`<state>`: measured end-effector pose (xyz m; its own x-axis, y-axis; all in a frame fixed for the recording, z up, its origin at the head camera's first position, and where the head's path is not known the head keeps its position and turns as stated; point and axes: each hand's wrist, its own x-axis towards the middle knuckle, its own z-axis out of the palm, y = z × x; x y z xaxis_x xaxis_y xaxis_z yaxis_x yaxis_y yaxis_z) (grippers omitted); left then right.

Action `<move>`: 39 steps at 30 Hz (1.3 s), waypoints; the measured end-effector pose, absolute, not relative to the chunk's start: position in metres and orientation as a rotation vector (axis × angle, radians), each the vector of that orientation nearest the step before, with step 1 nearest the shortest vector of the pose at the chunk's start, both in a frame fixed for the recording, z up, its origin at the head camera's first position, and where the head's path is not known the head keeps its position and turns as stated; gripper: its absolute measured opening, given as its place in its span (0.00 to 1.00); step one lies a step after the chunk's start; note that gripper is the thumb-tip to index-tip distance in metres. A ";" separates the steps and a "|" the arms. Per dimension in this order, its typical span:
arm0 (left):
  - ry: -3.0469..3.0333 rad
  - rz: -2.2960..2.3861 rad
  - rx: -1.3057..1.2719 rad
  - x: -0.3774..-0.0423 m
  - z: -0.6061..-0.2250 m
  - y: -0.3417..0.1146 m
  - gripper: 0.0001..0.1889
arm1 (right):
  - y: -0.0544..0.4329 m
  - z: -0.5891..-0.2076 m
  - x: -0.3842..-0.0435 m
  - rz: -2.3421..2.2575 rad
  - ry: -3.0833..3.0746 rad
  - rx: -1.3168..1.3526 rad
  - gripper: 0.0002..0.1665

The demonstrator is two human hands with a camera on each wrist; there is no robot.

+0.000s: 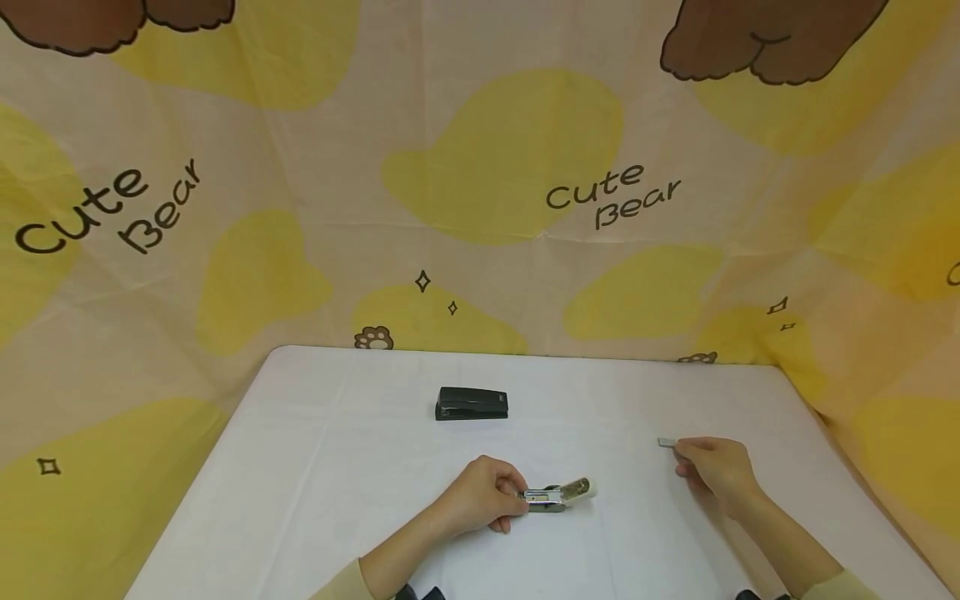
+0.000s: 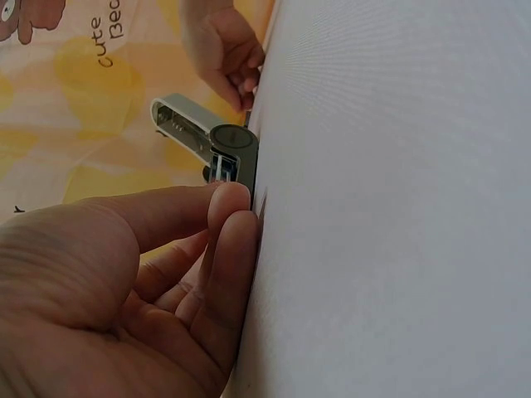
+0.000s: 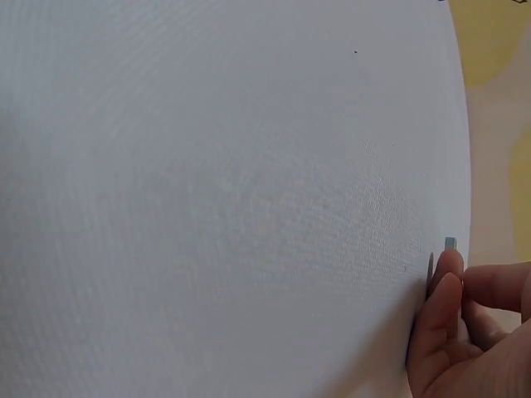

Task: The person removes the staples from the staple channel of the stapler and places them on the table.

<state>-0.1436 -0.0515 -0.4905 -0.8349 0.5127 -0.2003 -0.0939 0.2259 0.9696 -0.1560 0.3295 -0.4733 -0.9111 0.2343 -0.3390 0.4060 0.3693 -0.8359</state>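
Note:
Low in the middle of the head view, my left hand (image 1: 482,493) pinches the near end of a small stapler (image 1: 577,492). Its pale top arm is swung up and back, so the metal staple channel lies exposed. The left wrist view shows the stapler (image 2: 234,141) past my fingertips, close to the tabletop. Over on the right, my right hand (image 1: 720,471) pinches a short grey strip of staples (image 1: 665,442) between thumb and fingers. One end of the strip (image 3: 450,244) sticks out beyond the fingertips in the right wrist view; the rest is hidden.
A black stapler (image 1: 472,405) lies on the white table (image 1: 360,467) behind my left hand. Around the table hangs a yellow-patterned cloth (image 1: 465,167) printed with bears and words. The table's far edge runs along the foot of this cloth.

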 end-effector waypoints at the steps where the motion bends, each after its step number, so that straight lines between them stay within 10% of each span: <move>1: 2.018 1.650 0.384 -0.144 -0.491 -0.052 0.06 | 0.330 -0.473 -0.156 -1.575 2.460 0.580 0.25; 28: 2.027 1.646 0.389 -0.145 -0.493 -0.052 0.06 | 0.290 -0.455 -0.146 -1.688 2.441 0.334 0.31; 39: 2.032 1.641 0.390 -0.144 -0.494 -0.051 0.06 | 0.270 -0.461 -0.133 -1.683 2.401 -0.164 0.29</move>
<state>-0.1440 -0.0515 -0.4941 -0.8361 0.5119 -0.1971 -0.0848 0.2342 0.9685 -0.1327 0.2702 -0.4613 -0.9730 -0.2069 -0.1026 0.0258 0.3438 -0.9387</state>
